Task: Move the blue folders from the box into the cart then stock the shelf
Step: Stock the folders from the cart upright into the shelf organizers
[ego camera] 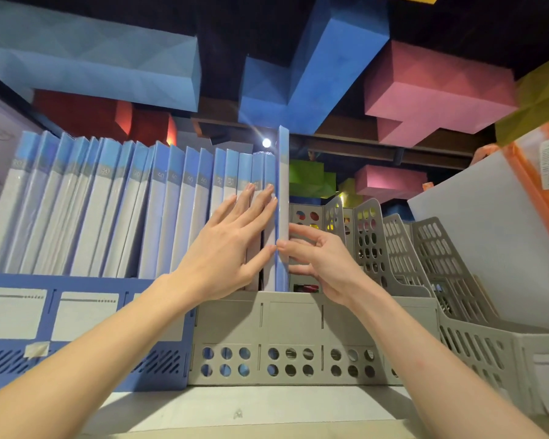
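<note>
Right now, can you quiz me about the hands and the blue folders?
1. True or false: the left hand lies flat, fingers straight, on the row of folders.
2. Which hand pinches the tall folder? A: left hand. B: right hand.
3. Fill in: the tall folder stands in the ___ rack.

Key: 1 true. 2 B. 3 grey.
</note>
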The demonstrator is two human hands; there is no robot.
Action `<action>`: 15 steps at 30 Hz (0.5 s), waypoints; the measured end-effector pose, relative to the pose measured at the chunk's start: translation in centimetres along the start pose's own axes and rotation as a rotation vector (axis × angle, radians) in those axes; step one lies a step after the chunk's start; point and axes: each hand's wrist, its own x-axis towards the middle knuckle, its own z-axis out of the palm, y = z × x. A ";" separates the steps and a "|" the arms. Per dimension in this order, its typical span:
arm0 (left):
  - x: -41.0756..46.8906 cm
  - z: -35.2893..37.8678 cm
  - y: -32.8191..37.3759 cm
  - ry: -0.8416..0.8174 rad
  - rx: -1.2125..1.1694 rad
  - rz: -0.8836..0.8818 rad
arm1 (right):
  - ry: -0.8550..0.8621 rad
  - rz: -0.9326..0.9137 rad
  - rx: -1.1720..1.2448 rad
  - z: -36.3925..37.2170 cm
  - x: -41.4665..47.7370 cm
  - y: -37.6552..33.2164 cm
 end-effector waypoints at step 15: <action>-0.3 -6.2 1.9 -0.530 0.118 -0.064 | -0.162 -0.011 -0.723 0.0 -4.7 -2.4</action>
